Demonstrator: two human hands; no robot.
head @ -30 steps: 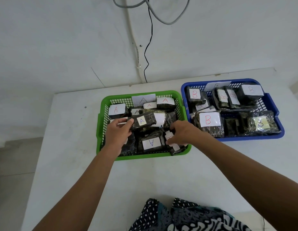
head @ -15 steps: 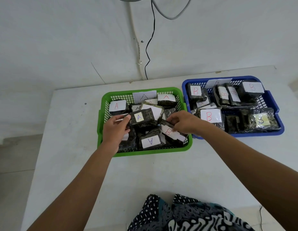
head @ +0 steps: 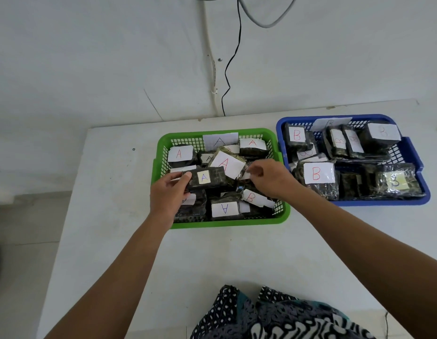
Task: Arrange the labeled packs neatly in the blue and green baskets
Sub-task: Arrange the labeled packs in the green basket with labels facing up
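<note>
Green basket beneath both hands, blue basket beyond the right hand; dark packs bear white labels, letters mostly red.

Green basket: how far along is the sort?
Mostly done: the blue basket holds only B packs, and the green basket is nearly all A packs. In hand: the left hand holds a small A pack; the right hand pinches the big tilted A pack. Left: one B pack lies in green, and the pile there is jumbled.
</note>
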